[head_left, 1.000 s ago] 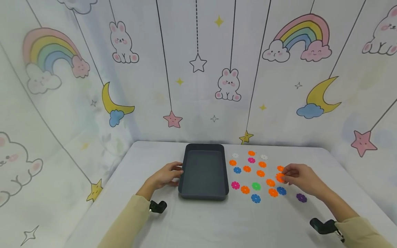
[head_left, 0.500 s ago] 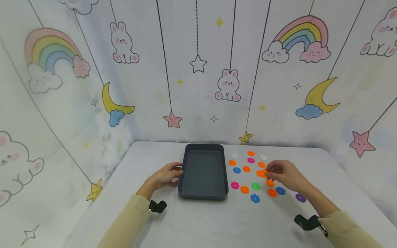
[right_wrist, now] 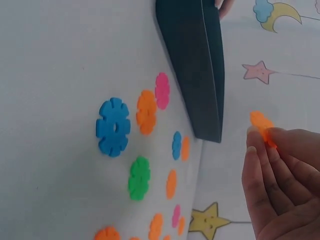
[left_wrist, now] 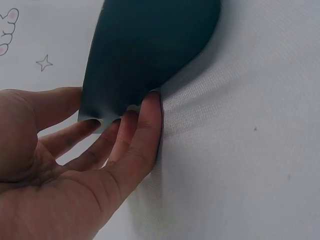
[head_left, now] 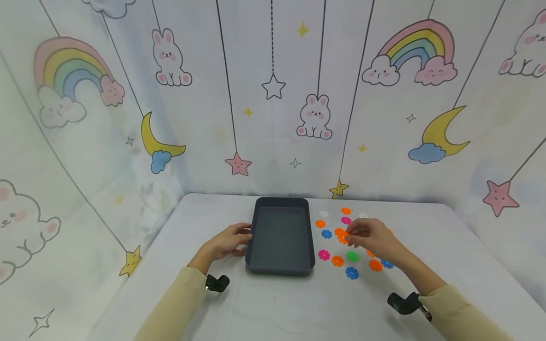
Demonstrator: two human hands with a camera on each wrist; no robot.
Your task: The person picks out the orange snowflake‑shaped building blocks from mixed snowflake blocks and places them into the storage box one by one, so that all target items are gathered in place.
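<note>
1. Now the right hand point(head_left: 372, 237) pinches an orange flower-shaped plastic disc point(right_wrist: 262, 126) in its fingers point(right_wrist: 270, 155), above the white tabletop point(head_left: 273, 308).
2. Its left hand point(head_left: 226, 242) rests with nearly straight fingers point(left_wrist: 142, 125) against the dark grey rectangular plastic tray point(head_left: 280, 236).

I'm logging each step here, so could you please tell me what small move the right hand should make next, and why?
Probably carry the orange disc left over the dark tray and release it: the right hand pinches the disc above the table, the tray looks empty, and the left hand steadies its side.
</note>
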